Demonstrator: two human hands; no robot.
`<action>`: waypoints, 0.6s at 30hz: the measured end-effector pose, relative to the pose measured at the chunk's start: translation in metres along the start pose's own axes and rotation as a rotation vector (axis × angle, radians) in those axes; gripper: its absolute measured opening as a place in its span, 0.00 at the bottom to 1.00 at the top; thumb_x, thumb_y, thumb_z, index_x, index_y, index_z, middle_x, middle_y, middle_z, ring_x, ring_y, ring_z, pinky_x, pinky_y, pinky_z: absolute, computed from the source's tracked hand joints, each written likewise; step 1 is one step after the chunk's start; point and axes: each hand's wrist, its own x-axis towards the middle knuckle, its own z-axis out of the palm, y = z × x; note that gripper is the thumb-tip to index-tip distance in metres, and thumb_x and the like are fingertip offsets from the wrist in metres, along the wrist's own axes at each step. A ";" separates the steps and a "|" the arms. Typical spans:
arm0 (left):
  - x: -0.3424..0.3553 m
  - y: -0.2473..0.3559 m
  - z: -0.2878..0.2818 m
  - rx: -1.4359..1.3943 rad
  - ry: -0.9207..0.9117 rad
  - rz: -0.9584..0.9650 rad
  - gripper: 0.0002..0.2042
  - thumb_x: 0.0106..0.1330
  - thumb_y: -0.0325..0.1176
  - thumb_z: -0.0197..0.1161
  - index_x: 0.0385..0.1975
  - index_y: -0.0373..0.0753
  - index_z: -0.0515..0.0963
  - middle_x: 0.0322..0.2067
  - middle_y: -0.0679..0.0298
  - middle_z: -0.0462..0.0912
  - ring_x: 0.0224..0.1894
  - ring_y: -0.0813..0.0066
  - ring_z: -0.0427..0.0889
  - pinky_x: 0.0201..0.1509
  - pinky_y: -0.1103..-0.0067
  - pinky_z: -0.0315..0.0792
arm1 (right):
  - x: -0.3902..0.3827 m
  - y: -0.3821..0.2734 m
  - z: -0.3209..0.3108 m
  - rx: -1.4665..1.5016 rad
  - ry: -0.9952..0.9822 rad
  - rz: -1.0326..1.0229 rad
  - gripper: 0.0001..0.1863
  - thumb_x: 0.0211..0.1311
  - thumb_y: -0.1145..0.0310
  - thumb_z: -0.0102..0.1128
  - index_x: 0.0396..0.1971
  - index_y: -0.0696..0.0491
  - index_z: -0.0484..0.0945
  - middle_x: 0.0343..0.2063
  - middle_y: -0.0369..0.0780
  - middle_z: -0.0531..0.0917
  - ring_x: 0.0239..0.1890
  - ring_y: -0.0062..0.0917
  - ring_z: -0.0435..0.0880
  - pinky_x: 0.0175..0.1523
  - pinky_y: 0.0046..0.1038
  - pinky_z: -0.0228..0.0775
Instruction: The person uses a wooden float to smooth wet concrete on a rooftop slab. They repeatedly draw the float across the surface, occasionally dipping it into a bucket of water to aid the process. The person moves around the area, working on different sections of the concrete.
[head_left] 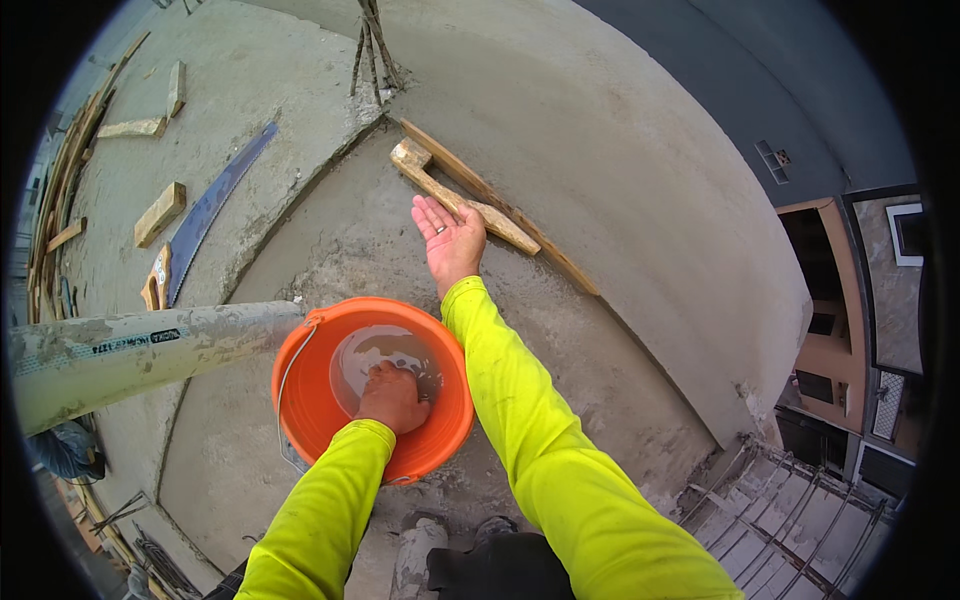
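My left hand reaches down into an orange bucket, its fingers dipped in murky greyish water and hidden there. My right hand is stretched out past the bucket, palm up, fingers spread with nothing in them. Right by its fingertips and thumb lies a wooden float, a long thin board with a thick shaped handle along it. Whether the thumb touches the handle I cannot tell. The bucket's wire handle hangs down on its left side.
A grey-smeared pipe runs from the left up to the bucket. A handsaw and wood offcuts lie on the concrete slab at left. Rebar sticks up at the back. A low concrete wall curves along the right, with a rebar grid lower right.
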 end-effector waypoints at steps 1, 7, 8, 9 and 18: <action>-0.001 0.000 0.001 0.002 0.025 0.000 0.31 0.60 0.47 0.66 0.53 0.22 0.77 0.58 0.34 0.71 0.61 0.38 0.71 0.68 0.60 0.68 | -0.001 -0.003 -0.001 -0.009 0.020 -0.022 0.27 0.71 0.63 0.47 0.58 0.71 0.59 0.53 0.63 0.74 0.59 0.54 0.77 0.65 0.50 0.73; -0.001 -0.006 0.002 -0.033 -0.069 -0.009 0.31 0.58 0.46 0.67 0.54 0.24 0.76 0.62 0.32 0.68 0.65 0.37 0.68 0.71 0.60 0.63 | -0.029 -0.033 -0.016 0.051 0.182 -0.139 0.21 0.75 0.64 0.52 0.53 0.69 0.65 0.49 0.59 0.78 0.50 0.50 0.84 0.61 0.45 0.79; 0.000 -0.008 0.004 -0.008 -0.011 -0.010 0.31 0.58 0.46 0.67 0.54 0.24 0.76 0.61 0.32 0.69 0.65 0.38 0.68 0.72 0.61 0.63 | -0.042 -0.047 -0.029 0.034 0.137 -0.165 0.21 0.75 0.64 0.53 0.52 0.69 0.65 0.49 0.59 0.78 0.50 0.50 0.84 0.61 0.45 0.79; 0.002 -0.009 0.006 0.017 0.032 0.007 0.32 0.58 0.46 0.67 0.54 0.24 0.76 0.60 0.33 0.70 0.65 0.38 0.69 0.72 0.61 0.62 | -0.056 -0.063 -0.044 0.008 0.127 -0.182 0.21 0.75 0.64 0.53 0.52 0.69 0.66 0.49 0.59 0.78 0.51 0.50 0.84 0.61 0.45 0.79; 0.013 -0.026 0.018 0.056 0.076 0.041 0.28 0.57 0.45 0.68 0.47 0.24 0.78 0.53 0.31 0.76 0.58 0.32 0.74 0.65 0.58 0.68 | -0.252 -0.267 -0.224 -0.184 0.431 -0.505 0.14 0.74 0.64 0.56 0.46 0.60 0.71 0.40 0.51 0.83 0.38 0.40 0.88 0.45 0.38 0.86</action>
